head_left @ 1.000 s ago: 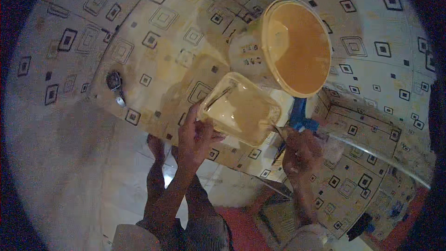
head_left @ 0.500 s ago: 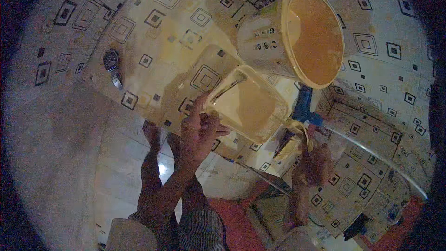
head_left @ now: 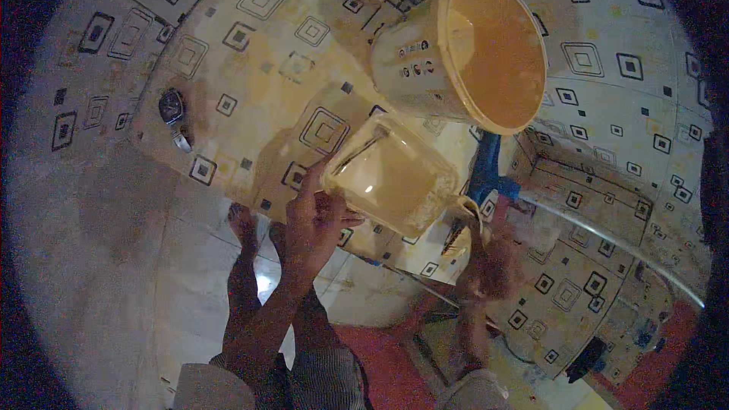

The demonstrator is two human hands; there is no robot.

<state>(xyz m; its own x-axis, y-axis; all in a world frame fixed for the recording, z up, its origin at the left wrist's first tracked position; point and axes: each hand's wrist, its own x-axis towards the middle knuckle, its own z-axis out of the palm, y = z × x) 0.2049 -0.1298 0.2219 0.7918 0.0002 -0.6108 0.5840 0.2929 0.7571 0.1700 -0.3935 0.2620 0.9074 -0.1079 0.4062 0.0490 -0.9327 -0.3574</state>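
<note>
A rectangular translucent plastic tub (head_left: pixel 364 205) is over the patterned tiled ledge, its inside pale and shiny. My left hand (head_left: pixel 317 214) grips its near left corner, one finger along the side and the others bent by the rim. At the tub's right corner, a small yellowish thing with a curved rim (head_left: pixel 472 211) is in my right hand (head_left: pixel 490 262). That hand is closed and blurred. The small thing's kind is too dim to tell.
A large white bucket (head_left: pixel 414 68) stands behind the tub, its mouth towards the right. A wristwatch (head_left: pixel 173 110) lies on the ledge at left. A blue fitting (head_left: pixel 497 182) joins a pale hose (head_left: pixel 607 235) at right. Red surface (head_left: pixel 380 357) lies below.
The whole view has shifted, so things sit slightly further left. My right hand and the small curved-rimmed thing have moved a little closer to the tub. My left hand stays at the tub's corner.
</note>
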